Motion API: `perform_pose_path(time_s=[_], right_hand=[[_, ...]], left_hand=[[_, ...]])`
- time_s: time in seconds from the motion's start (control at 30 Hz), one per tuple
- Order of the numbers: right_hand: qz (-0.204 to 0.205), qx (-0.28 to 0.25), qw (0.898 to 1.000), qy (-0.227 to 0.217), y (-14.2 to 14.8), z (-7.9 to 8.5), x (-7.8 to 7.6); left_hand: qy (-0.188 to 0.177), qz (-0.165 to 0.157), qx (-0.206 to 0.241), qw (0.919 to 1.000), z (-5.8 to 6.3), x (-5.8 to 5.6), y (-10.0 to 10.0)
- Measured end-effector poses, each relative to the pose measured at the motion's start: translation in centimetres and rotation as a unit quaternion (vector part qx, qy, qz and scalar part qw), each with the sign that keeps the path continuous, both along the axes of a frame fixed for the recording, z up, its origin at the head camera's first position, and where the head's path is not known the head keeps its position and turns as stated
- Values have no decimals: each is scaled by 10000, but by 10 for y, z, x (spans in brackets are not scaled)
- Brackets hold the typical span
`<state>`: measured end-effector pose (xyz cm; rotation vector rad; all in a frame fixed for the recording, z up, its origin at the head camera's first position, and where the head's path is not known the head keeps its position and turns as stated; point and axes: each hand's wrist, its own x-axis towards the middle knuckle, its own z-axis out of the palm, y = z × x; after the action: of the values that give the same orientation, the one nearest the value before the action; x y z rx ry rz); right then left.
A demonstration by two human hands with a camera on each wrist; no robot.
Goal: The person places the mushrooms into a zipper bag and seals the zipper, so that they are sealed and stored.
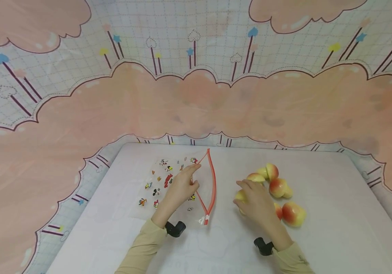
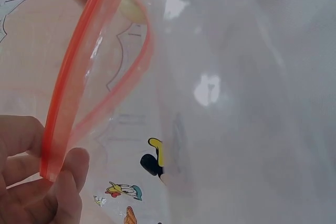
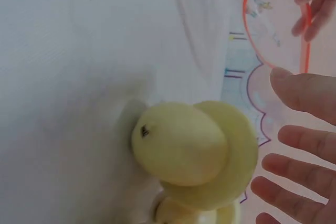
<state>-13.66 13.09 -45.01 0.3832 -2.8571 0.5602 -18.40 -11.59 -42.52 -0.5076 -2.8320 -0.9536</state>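
the left hand (image 1: 182, 183) pinched the red rim (image 1: 213, 179) of a clear, cartoon-printed bag (image 1: 159, 183), whose mouth gaped above the white table (image 1: 329, 182). to the bag's right sat clustered yellow-and-red fruits (image 1: 278, 188); beside one, the right hand (image 1: 256, 199) had its fingers spread apart.

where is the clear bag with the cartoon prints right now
In the head view, the clear bag is on the left part of the white table, held by the left hand, left of the red-and-yellow fruit.
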Motion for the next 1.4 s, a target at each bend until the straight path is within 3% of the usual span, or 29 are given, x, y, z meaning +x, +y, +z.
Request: perform_pose_path(time_s=[1.03, 1.4], right_hand=[[-322, -509, 9978, -264, 17, -19, 1], [-454, -534, 9970, -321, 18, -23, -2]], left_hand=[[107, 42, -197, 9997, -2, -2, 4], [18, -7, 12, 10000, 0, -2, 7]])
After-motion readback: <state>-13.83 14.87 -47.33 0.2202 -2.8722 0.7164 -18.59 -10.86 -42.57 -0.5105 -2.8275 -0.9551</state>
